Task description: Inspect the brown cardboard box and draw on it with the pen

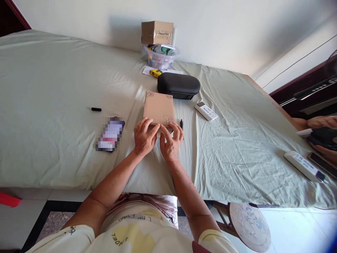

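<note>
A small brown cardboard box [158,107] lies on the cloth in front of me, with dark pen scribbles in three corners of its top. Both hands are at its near edge. The bent fingers of my left hand [144,137] press on the near left corner. My right hand [171,141] grips the near right corner, beside a scribble. The index fingertips almost meet at the middle of that edge, and the box's near side is mostly hidden behind the hands. Just right of the box is a black pen [181,124]. Its likely cap, a short black piece [96,109], lies off to the left.
A blurred-out phone [110,135] rests on the left. Behind the box are a black zip case [179,85], a yellow tape measure [156,73] and a plastic tub [160,59] under another carton [157,32]. A white device [206,111] lies right; another person's hand [322,122] is at far right.
</note>
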`<state>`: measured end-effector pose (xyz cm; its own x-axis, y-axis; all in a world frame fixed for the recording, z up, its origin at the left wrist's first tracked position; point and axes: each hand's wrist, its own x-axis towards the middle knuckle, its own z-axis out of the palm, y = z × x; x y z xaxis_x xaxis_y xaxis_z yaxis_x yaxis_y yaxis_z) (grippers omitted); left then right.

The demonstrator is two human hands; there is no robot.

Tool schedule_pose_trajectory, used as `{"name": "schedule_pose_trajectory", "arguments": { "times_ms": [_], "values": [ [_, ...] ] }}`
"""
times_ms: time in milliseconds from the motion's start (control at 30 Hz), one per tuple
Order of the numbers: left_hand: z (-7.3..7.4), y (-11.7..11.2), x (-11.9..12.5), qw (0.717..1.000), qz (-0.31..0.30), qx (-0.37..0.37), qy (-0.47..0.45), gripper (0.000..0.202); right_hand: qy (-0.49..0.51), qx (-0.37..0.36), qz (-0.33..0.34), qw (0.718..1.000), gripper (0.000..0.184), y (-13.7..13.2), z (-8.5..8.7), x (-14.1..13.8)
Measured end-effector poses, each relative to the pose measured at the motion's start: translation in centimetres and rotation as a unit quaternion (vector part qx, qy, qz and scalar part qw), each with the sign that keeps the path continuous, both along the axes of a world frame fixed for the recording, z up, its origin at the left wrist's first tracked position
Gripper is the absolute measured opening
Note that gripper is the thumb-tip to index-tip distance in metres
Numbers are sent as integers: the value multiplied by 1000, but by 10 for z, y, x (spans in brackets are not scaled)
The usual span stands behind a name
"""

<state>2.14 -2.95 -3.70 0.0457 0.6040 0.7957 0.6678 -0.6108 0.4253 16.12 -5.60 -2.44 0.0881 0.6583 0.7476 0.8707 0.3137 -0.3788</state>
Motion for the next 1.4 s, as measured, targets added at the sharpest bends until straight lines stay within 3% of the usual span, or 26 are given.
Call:
{"name": "schedule_pose_trajectory", "arguments": {
  "times_ms": [233,400,633,833,967,1133,1400],
  "values": [
    [6,0,-3,998,36,26,48,32,-6,45,-4,999,35,6,-6,5],
    [6,4,-8,999,8,18,31,34,72,77,22,994,26,14,-8,18],
    [2,13,-18,997,16,-48,-65,28,156,38,49,986,21,15,-7,23],
    [3,15,-20,993,32,-54,-96,24,178,21,61,982,19,15,-6,21],
    [1,18,-20,987,51,-88,-128,37,197,-6,75,977,19,16,-8,23],
    [-4,21,-23,970,-1,-150,-189,50,232,-31,111,966,23,22,-12,27],
    [-3,19,-20,962,-78,-150,-213,46,287,-44,61,955,32,28,-15,40]
  ]
}}
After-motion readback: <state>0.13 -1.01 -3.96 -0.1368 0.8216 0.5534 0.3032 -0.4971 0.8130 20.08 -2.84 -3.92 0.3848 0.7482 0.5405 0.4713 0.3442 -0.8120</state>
